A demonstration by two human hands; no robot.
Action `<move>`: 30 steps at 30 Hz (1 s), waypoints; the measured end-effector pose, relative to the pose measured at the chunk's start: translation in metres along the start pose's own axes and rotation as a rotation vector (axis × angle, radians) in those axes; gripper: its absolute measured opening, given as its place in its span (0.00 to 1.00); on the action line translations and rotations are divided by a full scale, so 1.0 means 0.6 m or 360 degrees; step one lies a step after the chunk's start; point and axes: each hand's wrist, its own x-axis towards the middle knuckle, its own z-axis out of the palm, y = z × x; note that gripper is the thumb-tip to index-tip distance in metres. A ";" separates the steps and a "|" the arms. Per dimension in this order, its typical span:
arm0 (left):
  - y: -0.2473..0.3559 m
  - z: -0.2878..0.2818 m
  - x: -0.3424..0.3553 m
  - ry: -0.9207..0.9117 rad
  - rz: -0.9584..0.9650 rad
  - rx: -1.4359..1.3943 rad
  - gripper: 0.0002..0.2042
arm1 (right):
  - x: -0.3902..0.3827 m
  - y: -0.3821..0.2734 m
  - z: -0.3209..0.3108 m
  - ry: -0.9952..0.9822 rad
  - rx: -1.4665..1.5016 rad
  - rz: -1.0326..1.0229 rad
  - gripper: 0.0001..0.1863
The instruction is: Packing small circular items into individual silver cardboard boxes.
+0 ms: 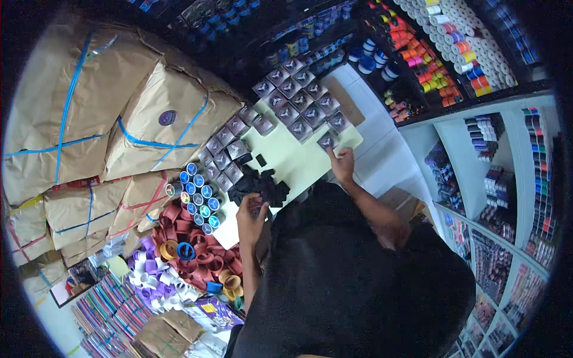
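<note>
My right hand [342, 166] is at the near right edge of the pale table [292, 156], thumb and fingers closed on a small square box [327, 141]. That box is dark with a light three-pointed mark on top. More boxes like it stand in rows [289, 88] at the far side, and another group [222, 149] stands to the left. My left hand [253, 210] is at the near edge of a loose heap of small black pieces [262, 185], its fingers curled. What those fingers hold, if anything, is hidden.
Round tins with blue rims [196, 197] stand at the table's left. Beside them lies a heap of brown, purple and white plastic rings [197, 244]. Large wrapped parcels with blue straps [149, 119] are stacked at left. Shelves of spools [459, 48] and a white cabinet [456, 137] line the right.
</note>
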 end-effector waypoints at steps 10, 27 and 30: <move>-0.003 0.027 -0.012 -0.0044 -0.0040 0.0159 0.14 | 0.040 -0.037 0.031 -0.0542 0.1002 0.0958 0.32; 0.008 0.045 -0.012 -0.0022 -0.0085 0.0052 0.17 | 0.107 0.036 0.068 0.0000 0.0356 0.0809 0.34; 0.006 0.045 -0.014 -0.0010 -0.0094 0.0062 0.17 | 0.130 0.047 0.065 0.0337 0.0546 0.0238 0.33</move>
